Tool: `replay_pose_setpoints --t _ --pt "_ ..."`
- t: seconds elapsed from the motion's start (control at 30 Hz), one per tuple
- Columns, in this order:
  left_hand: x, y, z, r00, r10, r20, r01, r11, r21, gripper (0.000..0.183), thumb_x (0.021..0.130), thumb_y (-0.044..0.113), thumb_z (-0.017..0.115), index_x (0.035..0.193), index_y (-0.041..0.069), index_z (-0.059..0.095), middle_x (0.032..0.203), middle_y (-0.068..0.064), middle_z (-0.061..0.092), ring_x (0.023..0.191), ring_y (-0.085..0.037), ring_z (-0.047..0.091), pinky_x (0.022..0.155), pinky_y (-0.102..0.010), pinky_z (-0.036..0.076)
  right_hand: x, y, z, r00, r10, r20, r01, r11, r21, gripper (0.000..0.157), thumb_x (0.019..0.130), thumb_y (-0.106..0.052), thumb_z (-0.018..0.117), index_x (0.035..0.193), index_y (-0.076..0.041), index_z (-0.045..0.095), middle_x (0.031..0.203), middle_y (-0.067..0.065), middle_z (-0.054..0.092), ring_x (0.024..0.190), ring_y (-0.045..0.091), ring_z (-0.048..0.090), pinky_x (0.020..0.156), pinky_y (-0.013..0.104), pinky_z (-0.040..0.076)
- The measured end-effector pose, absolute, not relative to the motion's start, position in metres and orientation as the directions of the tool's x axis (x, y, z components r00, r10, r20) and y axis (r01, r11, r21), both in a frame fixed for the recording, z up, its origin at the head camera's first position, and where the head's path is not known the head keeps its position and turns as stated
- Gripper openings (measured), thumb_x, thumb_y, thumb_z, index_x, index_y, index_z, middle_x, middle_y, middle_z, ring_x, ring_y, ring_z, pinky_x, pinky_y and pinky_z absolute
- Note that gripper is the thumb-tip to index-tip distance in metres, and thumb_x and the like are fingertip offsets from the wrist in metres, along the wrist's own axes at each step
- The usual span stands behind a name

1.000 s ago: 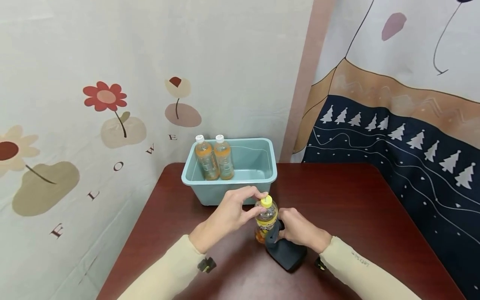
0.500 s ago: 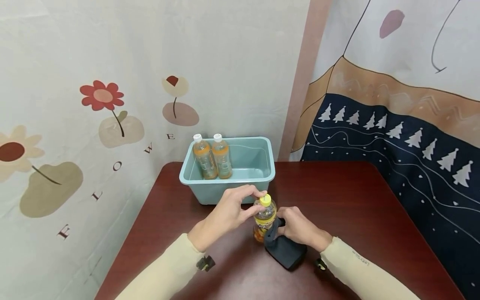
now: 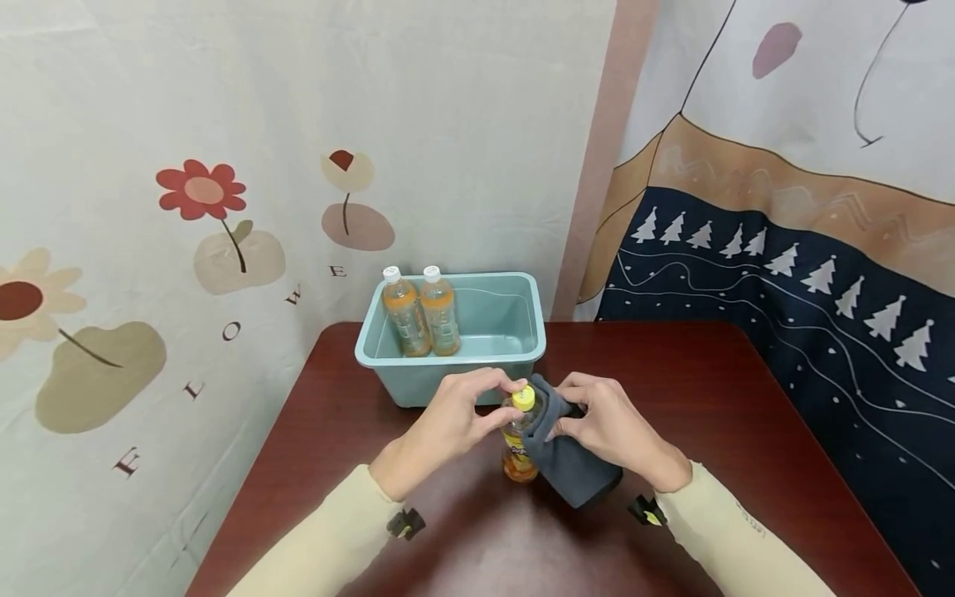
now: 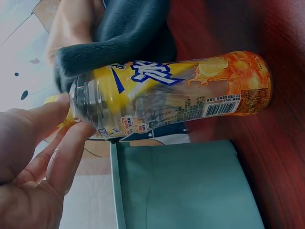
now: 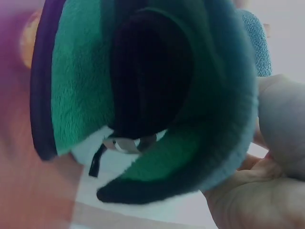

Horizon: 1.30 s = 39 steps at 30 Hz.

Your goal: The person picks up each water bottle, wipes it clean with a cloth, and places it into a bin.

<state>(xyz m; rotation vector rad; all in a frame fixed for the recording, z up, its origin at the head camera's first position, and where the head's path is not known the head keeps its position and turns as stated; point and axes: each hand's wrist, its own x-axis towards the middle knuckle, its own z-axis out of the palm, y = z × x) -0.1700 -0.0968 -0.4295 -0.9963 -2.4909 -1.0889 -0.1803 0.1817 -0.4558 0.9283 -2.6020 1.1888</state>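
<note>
Bottle (image 3: pixel 516 453) stands beneath left grip (image 3: pixel 457 414), which pinches its cap (image 3: pixel 525 399), and beside right grip (image 3: pixel 610 419), pinching dark cloth (image 3: pixel 573 468).

Fabric (image 3: pixel 573 469) blocks passage right of the bottle (image 3: pixel 518 458); the near side seems free.

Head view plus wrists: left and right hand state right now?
Left hand: closed, pinching the round yellow plastic cap of a clear, yellow-labelled plastic bottle.
Right hand: closed, gripping a dark grey fabric cloth.
</note>
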Motion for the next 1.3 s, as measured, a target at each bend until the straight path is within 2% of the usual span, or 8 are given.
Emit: replay_pose_setpoints --t 0.3,0.5,0.63,0.8,0.93,1.03,1.17,1.3 --pt "-0.174 -0.095 -0.427 -0.746 0.499 0.441 0.665 0.518 0.539 0.029 0.099 0.006 0.094 0.124 0.015 0.084 0.121 -0.003 0.089 0.109 -0.019 0.085 0.101 -0.040 0.072 -0.184 0.171 -0.438 -0.761 -0.476 0.441 -0.644 0.471 -0.602 0.024 0.092 -0.007 0.100 0.114 -0.014 0.094 0.107 -0.004 0.076 0.092 0.010 0.070 0.080 0.027 0.066" --pt "-0.172 -0.091 -0.427 -0.781 0.513 0.356 0.609 0.498 0.617 0.029 0.102 0.007 0.091 0.128 0.017 0.080 0.120 -0.001 0.086 0.112 -0.017 0.083 0.088 -0.023 0.070 -0.183 0.190 -0.439 -0.803 -0.454 0.386 -0.588 0.493 -0.642 0.024 0.092 -0.007 0.100 0.114 -0.016 0.093 0.110 -0.005 0.079 0.094 0.011 0.073 0.083 0.027 0.068" --pt "-0.168 -0.086 -0.424 -0.815 0.490 0.311 0.550 0.484 0.681 0.034 0.100 0.016 0.095 0.130 0.020 0.079 0.118 0.005 0.083 0.112 -0.013 0.079 0.086 -0.023 0.071 -0.182 0.209 -0.435 -0.833 -0.407 0.375 -0.547 0.503 -0.669 0.028 0.093 -0.007 0.099 0.118 -0.018 0.092 0.114 -0.004 0.080 0.098 0.014 0.077 0.091 0.028 0.069" --pt "-0.169 -0.081 -0.422 -0.791 0.457 0.406 0.607 0.507 0.612 0.036 0.093 0.025 0.102 0.123 0.019 0.083 0.115 0.003 0.080 0.104 -0.016 0.075 0.080 -0.030 0.070 -0.183 0.221 -0.434 -0.846 -0.378 0.376 -0.529 0.507 -0.680 0.033 0.093 -0.007 0.098 0.124 -0.017 0.092 0.120 -0.001 0.080 0.106 0.019 0.078 0.094 0.025 0.068" --pt "-0.168 -0.084 -0.422 -0.774 0.437 0.459 0.633 0.515 0.578 0.033 0.092 0.022 0.101 0.124 0.019 0.090 0.110 -0.004 0.073 0.092 -0.020 0.070 0.074 -0.024 0.062 -0.181 0.217 -0.437 -0.841 -0.399 0.365 -0.532 0.488 -0.692 0.033 0.094 -0.008 0.098 0.126 -0.016 0.091 0.122 0.000 0.081 0.108 0.020 0.078 0.093 0.026 0.069" --pt "-0.167 -0.086 -0.423 -0.770 0.432 0.469 0.638 0.520 0.568 0.039 0.091 0.021 0.101 0.129 0.021 0.091 0.109 -0.005 0.074 0.087 -0.021 0.069 0.071 -0.026 0.059 -0.180 0.209 -0.440 -0.836 -0.408 0.366 -0.538 0.478 -0.694 0.044 0.094 -0.007 0.098 0.135 -0.016 0.088 0.122 0.000 0.082 0.106 0.017 0.078 0.094 0.026 0.069" --pt "-0.169 -0.087 -0.422 -0.776 0.421 0.469 0.630 0.518 0.579 0.036 0.091 0.018 0.101 0.125 0.018 0.089 0.112 -0.002 0.080 0.097 -0.019 0.081 0.079 -0.031 0.071 -0.179 0.194 -0.445 -0.815 -0.427 0.391 -0.570 0.474 -0.672 0.065 0.093 -0.011 0.099 0.154 -0.018 0.078 0.126 -0.001 0.083 0.103 0.014 0.076 0.089 0.026 0.069" --pt "-0.171 -0.088 -0.420 -0.773 0.420 0.475 0.634 0.527 0.566 0.025 0.091 0.015 0.101 0.113 0.016 0.088 0.109 -0.002 0.083 0.098 -0.017 0.086 0.085 -0.031 0.073 -0.178 0.179 -0.452 -0.769 -0.499 0.400 -0.624 0.453 -0.637 0.063 0.095 -0.021 0.100 0.153 -0.016 0.078 0.141 0.001 0.076 0.116 0.016 0.076 0.093 0.031 0.071"
